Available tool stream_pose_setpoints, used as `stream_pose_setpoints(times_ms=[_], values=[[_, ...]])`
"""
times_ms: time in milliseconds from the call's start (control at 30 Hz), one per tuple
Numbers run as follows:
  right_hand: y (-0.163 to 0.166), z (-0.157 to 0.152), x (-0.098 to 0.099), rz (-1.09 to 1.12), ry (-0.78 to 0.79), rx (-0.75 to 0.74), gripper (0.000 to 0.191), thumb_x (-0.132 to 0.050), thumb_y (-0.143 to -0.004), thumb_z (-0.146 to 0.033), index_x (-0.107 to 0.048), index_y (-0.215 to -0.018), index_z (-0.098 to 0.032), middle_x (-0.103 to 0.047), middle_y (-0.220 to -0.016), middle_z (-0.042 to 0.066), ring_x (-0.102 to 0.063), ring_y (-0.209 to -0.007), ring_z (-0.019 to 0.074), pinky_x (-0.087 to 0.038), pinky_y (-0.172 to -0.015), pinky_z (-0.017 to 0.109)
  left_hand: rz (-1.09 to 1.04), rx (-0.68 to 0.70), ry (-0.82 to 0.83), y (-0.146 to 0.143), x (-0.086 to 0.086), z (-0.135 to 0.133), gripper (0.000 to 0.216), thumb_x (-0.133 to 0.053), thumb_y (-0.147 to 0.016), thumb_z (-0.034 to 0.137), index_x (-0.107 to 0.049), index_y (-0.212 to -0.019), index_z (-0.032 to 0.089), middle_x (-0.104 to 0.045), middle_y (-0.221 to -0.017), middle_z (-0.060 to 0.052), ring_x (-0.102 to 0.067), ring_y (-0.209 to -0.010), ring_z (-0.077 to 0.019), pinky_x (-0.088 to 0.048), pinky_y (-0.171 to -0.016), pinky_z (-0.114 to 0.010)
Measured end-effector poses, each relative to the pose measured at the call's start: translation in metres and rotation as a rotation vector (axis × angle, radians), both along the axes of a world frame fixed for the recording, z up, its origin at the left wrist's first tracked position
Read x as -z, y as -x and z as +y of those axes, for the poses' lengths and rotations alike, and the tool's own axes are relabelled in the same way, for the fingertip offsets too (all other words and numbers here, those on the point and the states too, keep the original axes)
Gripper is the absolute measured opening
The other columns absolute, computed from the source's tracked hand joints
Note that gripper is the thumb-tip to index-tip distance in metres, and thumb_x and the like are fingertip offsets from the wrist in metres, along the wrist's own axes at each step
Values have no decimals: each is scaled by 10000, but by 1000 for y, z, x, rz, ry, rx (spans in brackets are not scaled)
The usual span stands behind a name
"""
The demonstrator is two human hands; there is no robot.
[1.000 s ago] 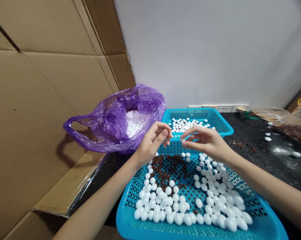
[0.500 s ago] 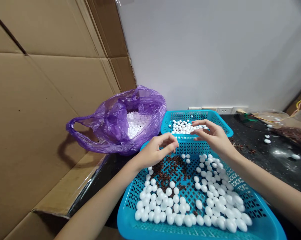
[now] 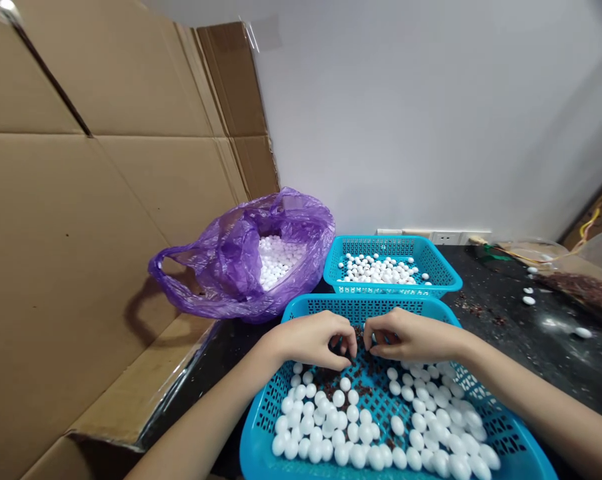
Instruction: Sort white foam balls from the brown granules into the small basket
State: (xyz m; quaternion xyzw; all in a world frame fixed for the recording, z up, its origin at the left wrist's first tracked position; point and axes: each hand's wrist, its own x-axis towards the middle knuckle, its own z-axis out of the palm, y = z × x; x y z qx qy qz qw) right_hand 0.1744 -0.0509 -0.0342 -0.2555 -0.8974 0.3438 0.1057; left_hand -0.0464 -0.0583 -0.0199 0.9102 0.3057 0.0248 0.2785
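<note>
Both hands are low inside the front blue plastic basket (image 3: pixel 301 308), over dark brown crumbs. My left hand (image 3: pixel 321 339) has bent fingers, its thumb held apart from them, and nothing shows between them. Close beside it, my right hand (image 3: pixel 405 335) curls its fingers and thumb around a small white ball (image 3: pixel 373 337), mostly hidden by the fingers. Many glossy white, egg-like balls (image 3: pixel 325 420) lie along the near and left part of the basket. Another heap of white balls (image 3: pixel 445 420) fills its right side.
A second blue basket (image 3: pixel 451 277) with white balls stands behind. At left, a purple plastic bag (image 3: pixel 221 293) holds more white balls, against a cardboard sheet (image 3: pixel 105 220). Loose balls (image 3: pixel 583 333), crumbs and wires (image 3: pixel 581 243) lie on the black tabletop (image 3: pixel 521 347) at right.
Both hands have come down and closer together, into the front basket. My right hand has left the space before the rear basket and closed around a white ball. The view has tilted up slightly.
</note>
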Motion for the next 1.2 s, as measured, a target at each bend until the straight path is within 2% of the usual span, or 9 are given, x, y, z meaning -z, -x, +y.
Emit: stream_pose_setpoints(times_ms=[167,300,433,600,767,1067,1200], values=[[1,2,2,-2,-7,-7,172,-549,-783,-40,-623,-866,-171,-474,-602,-59,-432,-523,88,-290,-481,191,27,-23,-6,1,-1,2,159,-688,-741,312,-661,-818,176,-591,-756,2,-542,-686,-123,-387,-602,-203],[1,2,-1,-6,-22,0,143,-569,-788,-60,-632,-859,-167,-465,-592,-59,-426,-515,91,-287,-477,189,23,-28,-5,1,-4,2,208,-680,-749,368,-669,-860,192,-572,-774,1,-533,-707,-127,-370,-613,-206],[3,4,-2,2,-42,-4,139,-586,-781,-58,-642,-845,-166,-482,-603,-54,-430,-518,95,-290,-485,190,36,-15,30,0,-6,2,196,-652,-782,343,-664,-938,226,-568,-876,-10,-532,-774,-138,-376,-656,-213],[2,11,1,38,-72,-6,151,-582,-770,-57,-649,-848,-168,-523,-613,-47,-460,-528,101,-306,-500,194,68,-10,102,-4,-11,2,118,-619,-812,310,-681,-850,217,-542,-855,-7,-516,-777,-134,-379,-680,-210],[0,20,3,60,-98,-19,133,-582,-752,-73,-648,-821,-165,-557,-637,-36,-488,-550,107,-319,-498,188,64,-79,163,-11,-20,6,175,-603,-819,353,-682,-852,201,-568,-870,-17,-515,-783,-135,-391,-687,-211],[1,21,5,44,-95,2,129,-556,-726,-111,-633,-788,-192,-621,-680,-13,-536,-602,144,-284,-475,201,-29,-209,442,-14,-29,13,177,-673,-761,321,-662,-770,145,-616,-814,-33,-543,-712,-124,-420,-644,-212],[4,19,5,36,-100,52,108,-565,-722,-144,-630,-782,-207,-620,-673,-11,-534,-602,152,-262,-472,209,-138,-257,456,-6,-30,12,167,-699,-734,306,-654,-725,145,-617,-752,-21,-543,-687,-122,-419,-633,-212]])
